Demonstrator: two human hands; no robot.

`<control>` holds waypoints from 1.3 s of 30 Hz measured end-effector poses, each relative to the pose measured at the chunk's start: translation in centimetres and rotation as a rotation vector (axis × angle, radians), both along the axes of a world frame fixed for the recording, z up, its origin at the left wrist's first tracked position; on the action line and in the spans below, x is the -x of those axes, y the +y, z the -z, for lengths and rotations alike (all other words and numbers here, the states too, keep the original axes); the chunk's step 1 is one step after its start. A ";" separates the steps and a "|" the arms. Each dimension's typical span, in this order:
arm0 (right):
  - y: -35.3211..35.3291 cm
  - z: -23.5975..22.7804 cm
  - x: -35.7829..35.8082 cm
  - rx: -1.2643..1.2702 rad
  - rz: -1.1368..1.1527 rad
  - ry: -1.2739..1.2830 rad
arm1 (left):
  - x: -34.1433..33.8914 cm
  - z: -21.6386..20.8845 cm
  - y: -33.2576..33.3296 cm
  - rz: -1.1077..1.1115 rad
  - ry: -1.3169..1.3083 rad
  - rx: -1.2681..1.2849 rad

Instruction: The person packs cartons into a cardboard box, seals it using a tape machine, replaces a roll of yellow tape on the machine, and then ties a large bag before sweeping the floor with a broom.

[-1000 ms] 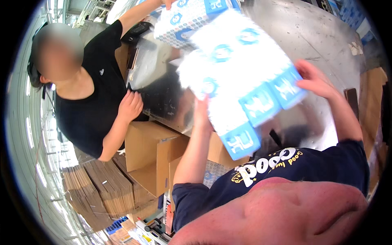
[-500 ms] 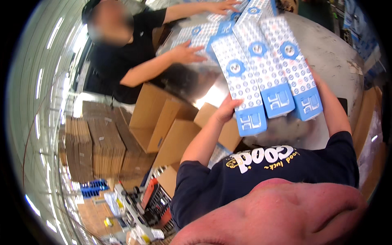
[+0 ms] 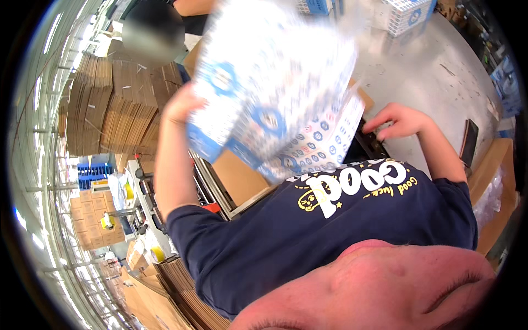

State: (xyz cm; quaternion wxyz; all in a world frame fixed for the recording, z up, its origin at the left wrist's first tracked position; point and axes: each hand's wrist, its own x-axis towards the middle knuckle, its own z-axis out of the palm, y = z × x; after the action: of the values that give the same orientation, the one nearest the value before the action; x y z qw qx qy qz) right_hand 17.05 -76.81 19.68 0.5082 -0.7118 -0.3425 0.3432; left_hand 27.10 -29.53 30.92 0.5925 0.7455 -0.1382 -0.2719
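Note:
A group of long white cartons with blue ends and a printed pattern (image 3: 275, 71) hangs tilted in front of me, smeared by motion. At the group's left edge, my left hand (image 3: 186, 103) grips the cartons, its fingers partly hidden. My right hand (image 3: 404, 121) is off the cartons, to their right, with thumb and fingers apart and nothing in it. Below the group, by my shirt, part of an open cardboard box (image 3: 236, 176) shows.
A grey worktable (image 3: 423, 71) carries another white-and-blue carton (image 3: 404, 14) at the back. A dark flat object (image 3: 468, 143) lies near its right edge. Stacks of flattened cardboard (image 3: 126, 110) stand at left, a large cardboard box (image 3: 489, 187) at right. A co-worker is mostly hidden.
The cartons have swung left and tilted over, carried by my left hand. My right hand has let go of them. The view has shifted, and the co-worker is now mostly out of sight.

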 end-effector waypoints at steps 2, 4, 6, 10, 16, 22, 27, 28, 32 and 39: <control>0.7 1.3 -0.3 -0.059 0.495 0.300 | 2.6 7.4 2.5 -0.003 0.001 -0.615; 3.8 1.0 -2.3 0.035 0.613 0.186 | 5.4 13.8 0.6 0.001 -0.640 -1.164; 9.8 1.8 -3.7 0.175 0.691 0.093 | 7.5 16.0 -1.7 0.045 -0.815 -1.285; 20.6 8.0 -3.6 0.461 0.371 -0.071 | 10.6 22.8 3.0 -0.043 -0.853 -1.142; 19.3 10.6 -1.8 0.497 0.560 -0.414 | 21.9 25.8 21.7 -0.981 -0.160 -1.178; 7.1 18.0 -10.1 0.725 1.078 -1.166 | 16.1 22.7 5.0 -0.341 -0.395 -0.237; 10.1 7.9 -11.5 0.289 0.700 0.435 | 16.1 22.2 0.9 0.034 -0.420 -1.005; 12.3 6.2 -10.2 0.205 0.521 0.324 | 16.9 21.2 2.2 0.117 -0.346 -0.961; 19.5 9.0 -5.7 0.465 -0.142 -0.660 | 19.1 19.2 1.3 0.540 -0.145 -0.437; 25.4 4.4 -13.2 -0.006 0.300 -1.172 | 14.1 21.7 2.3 -0.295 -0.433 -1.056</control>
State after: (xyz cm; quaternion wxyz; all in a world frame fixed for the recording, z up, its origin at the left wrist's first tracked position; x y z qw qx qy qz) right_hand 30.29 -51.37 15.26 0.2795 -0.8215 -0.4623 -0.1826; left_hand 13.04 -27.23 9.21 0.1308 0.9896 0.0034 -0.0602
